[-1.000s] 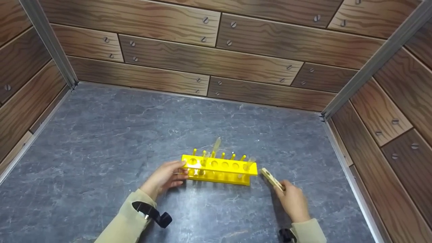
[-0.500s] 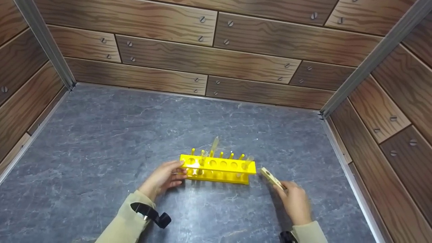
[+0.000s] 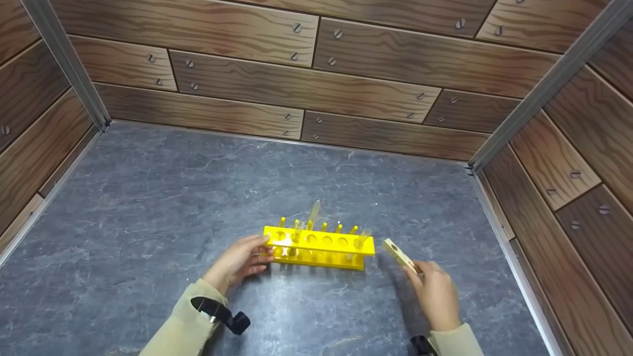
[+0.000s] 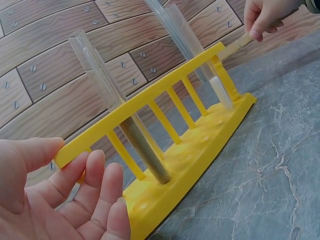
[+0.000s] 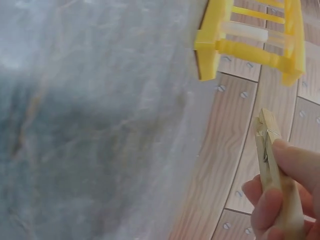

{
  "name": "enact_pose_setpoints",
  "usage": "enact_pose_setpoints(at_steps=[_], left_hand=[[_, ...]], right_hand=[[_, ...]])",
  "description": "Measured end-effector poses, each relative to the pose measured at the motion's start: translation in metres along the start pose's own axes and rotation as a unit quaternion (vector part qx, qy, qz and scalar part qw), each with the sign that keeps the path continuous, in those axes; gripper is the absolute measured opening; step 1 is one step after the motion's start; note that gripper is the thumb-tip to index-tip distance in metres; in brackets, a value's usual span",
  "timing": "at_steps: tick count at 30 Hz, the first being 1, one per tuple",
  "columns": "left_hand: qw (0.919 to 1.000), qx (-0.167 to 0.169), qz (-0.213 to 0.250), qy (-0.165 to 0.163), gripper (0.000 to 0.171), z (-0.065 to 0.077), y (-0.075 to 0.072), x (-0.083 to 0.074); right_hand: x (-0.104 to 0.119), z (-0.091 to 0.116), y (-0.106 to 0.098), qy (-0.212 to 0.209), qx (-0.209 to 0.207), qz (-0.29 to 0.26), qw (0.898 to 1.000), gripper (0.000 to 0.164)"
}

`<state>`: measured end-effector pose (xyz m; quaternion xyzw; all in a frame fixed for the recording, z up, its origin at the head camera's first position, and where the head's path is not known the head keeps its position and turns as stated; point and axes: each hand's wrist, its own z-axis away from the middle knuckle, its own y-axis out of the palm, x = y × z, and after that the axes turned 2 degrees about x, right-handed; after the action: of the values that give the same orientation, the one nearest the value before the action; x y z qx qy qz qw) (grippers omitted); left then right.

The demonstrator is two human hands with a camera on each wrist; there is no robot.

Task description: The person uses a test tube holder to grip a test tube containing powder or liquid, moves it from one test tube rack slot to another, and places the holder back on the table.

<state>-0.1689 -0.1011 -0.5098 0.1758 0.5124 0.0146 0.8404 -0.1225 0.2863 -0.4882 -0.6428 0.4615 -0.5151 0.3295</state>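
Note:
My left hand (image 3: 242, 259) pinches the left end of a yellow test tube rack (image 3: 319, 247) between thumb and fingers. In the left wrist view, one glass tube with dark contents (image 4: 145, 150) stands in a hole near that hand. Toward the far end is a tube with white contents (image 4: 220, 92). A third, clear tube (image 3: 315, 211) rises at the rack's back row of pegs. Just right of the rack, my right hand (image 3: 437, 294) grips a wooden test tube clamp (image 3: 398, 254). Its front end points at the rack, apart from it; a metal spring shows in the right wrist view.
The rack stands on a grey marble-patterned table (image 3: 198, 198). Walls with a wood-plank print (image 3: 247, 74) close off the back and both sides, with metal posts (image 3: 539, 89) at the corners.
My right hand has shifted a little to the right, and the clamp's front end has risen slightly. My left hand keeps its hold on the rack, which stays in place.

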Motion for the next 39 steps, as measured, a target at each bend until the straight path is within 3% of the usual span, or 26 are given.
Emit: enact_pose_setpoints(at_steps=[9,21,39], left_hand=[[1.0000,0.006,0.000,0.001,0.022,0.000,-0.001,0.000],[0.9999,0.014,-0.001,0.004,0.019,0.000,-0.001,0.000],[0.9997,0.020,-0.002,0.011,0.023,0.001,-0.002,0.000]], right_hand=[[0.012,-0.002,-0.012,-0.006,-0.010,-0.004,1.000,0.029],[0.023,-0.005,-0.026,-0.047,-0.042,-0.010,0.998,0.027],[0.032,-0.006,-0.034,-0.054,-0.059,0.002,0.997,0.026]])
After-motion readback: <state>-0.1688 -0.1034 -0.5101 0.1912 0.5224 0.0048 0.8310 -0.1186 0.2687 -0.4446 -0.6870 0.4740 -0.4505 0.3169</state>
